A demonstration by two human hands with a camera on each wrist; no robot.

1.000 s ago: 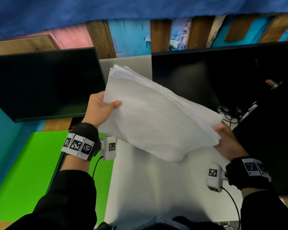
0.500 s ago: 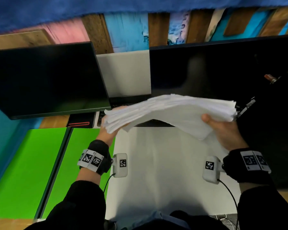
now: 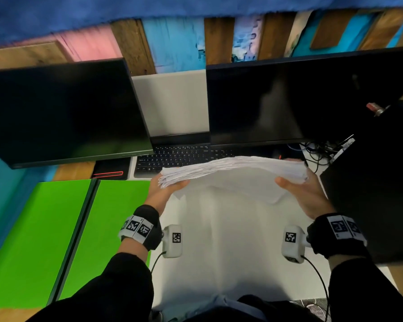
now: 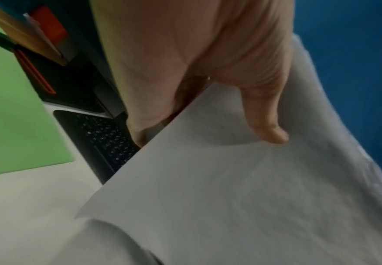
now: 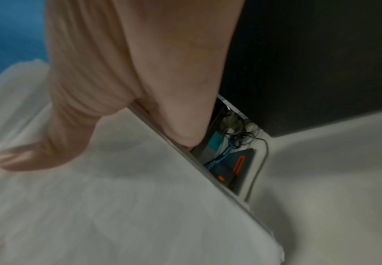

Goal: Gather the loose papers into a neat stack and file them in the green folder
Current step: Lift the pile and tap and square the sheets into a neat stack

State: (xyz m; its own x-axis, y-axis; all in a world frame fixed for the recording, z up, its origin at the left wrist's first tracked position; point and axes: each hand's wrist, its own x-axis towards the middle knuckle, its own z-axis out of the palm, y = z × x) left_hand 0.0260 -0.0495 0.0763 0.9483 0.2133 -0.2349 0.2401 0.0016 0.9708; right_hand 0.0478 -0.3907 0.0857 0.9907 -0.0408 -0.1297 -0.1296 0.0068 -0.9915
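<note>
Right now the stack of papers (image 3: 233, 169) hangs nearly level above the white desk (image 3: 230, 252), in front of the keyboard (image 3: 172, 156). At each short end a thumb lies on the near face and the fingers go behind, pinching the sheets: left hand (image 3: 159, 194) on one end, right hand (image 3: 305, 194) on the other. Well to the left, the open green folder (image 3: 56, 240) lies flat.

- Papers (image 3: 233, 169): thick white stack, edges uneven, held abt level above the white desk, just in front of keyboard, bottom sheets sagging.
- Green folder (image 3: 63, 235): bright green, lying open flat at desk's left, dark spine down the middle.
</note>
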